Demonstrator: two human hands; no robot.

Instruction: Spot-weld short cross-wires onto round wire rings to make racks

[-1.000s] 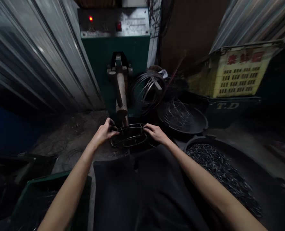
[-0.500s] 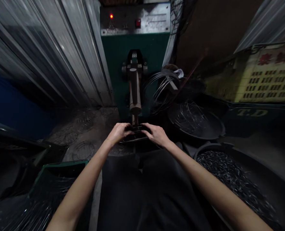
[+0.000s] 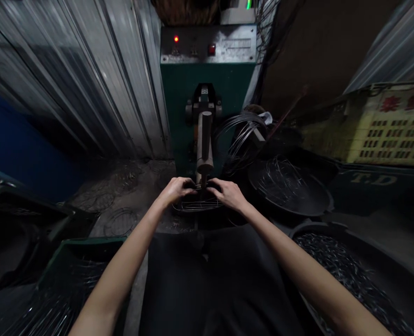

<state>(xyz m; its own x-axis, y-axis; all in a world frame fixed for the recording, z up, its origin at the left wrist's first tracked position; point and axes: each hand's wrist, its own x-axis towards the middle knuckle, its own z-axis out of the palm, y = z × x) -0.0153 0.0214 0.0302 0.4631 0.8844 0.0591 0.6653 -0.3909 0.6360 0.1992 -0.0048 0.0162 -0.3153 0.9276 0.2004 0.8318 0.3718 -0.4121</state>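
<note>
A round rack of thin metal wire (image 3: 200, 205) is held level at the front of a green machine (image 3: 207, 74). My left hand (image 3: 176, 190) grips its left side, fingers curled with the thumb toward the middle. On the opposite side, my right hand (image 3: 228, 192) pinches the wire in the same way. Between the two hands, the machine's upright electrode rod (image 3: 199, 179) reaches down to the rack from a thick cylindrical arm (image 3: 205, 140). The fingertips are dark and partly hidden, and the exact contact at the rod is too dim to make out.
A black basin of small metal pieces (image 3: 343, 270) stands at the right, a shallow pan with loose wires (image 3: 284, 186) behind it. Wire rings (image 3: 121, 221) lie on the floor at the left. A green crate (image 3: 84, 242) with metal rods is near my left forearm.
The view has tilted up slightly, so the machine sits lower and farther right. The rack's front edge now shows more below my hands, which keep their hold on both sides.
</note>
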